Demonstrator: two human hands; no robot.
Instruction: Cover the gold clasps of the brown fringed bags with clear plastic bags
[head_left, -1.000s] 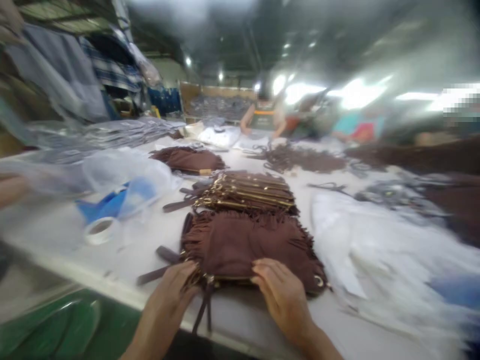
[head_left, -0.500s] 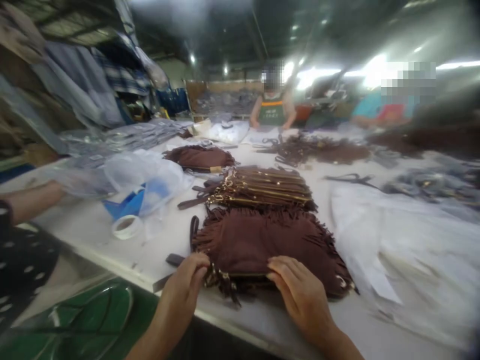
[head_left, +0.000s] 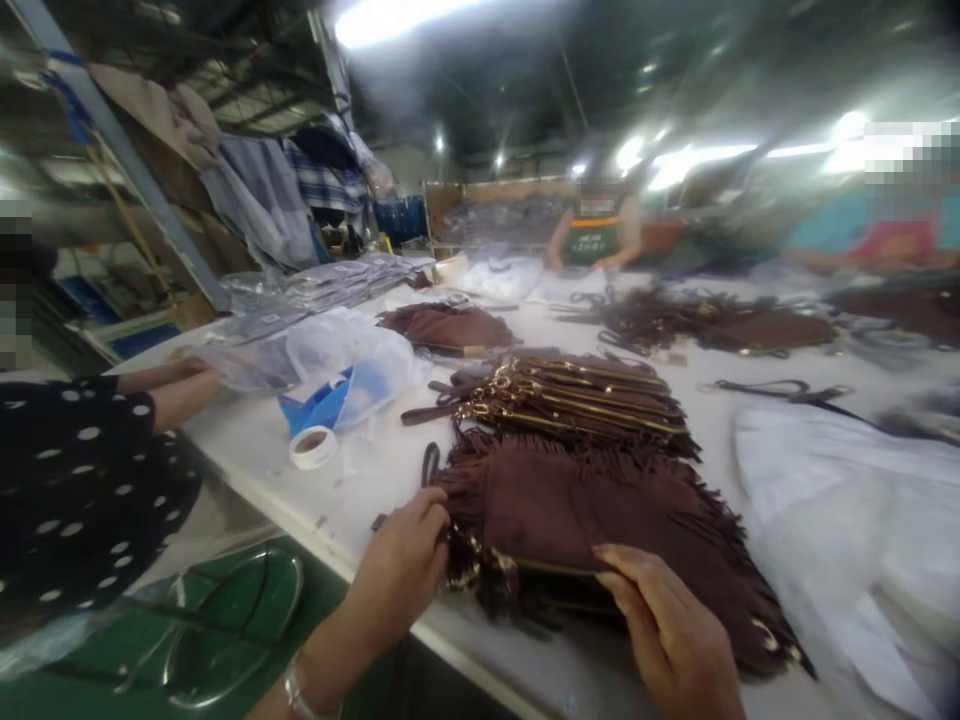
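Observation:
A dark brown fringed clutch bag (head_left: 555, 500) lies in front of me on the table, its gold zip edge towards me. My left hand (head_left: 405, 550) has its fingers closed at the bag's near left corner, beside the gold hardware and wrist strap. My right hand (head_left: 671, 615) grips the near zip edge right of the middle, fingers on top and the thumb lower. Just behind lies a row of brown bags (head_left: 585, 395) with gold zips and straps. Another brown bag (head_left: 446, 328) is farther back on the left. What lies under the front bag is hard to make out.
A tape roll (head_left: 313, 447), a blue piece (head_left: 319, 403) and clear plastic bags (head_left: 345, 345) are at left, by a co-worker's arm (head_left: 187, 395). White sheets (head_left: 810, 500) cover the right side. A green stool (head_left: 232, 620) stands below the table edge. Other people work across the table.
The view has swung left, so things appear farther right. My left hand has moved up along the bag's left corner and its fingers are curled more. My right hand stays at the zip edge.

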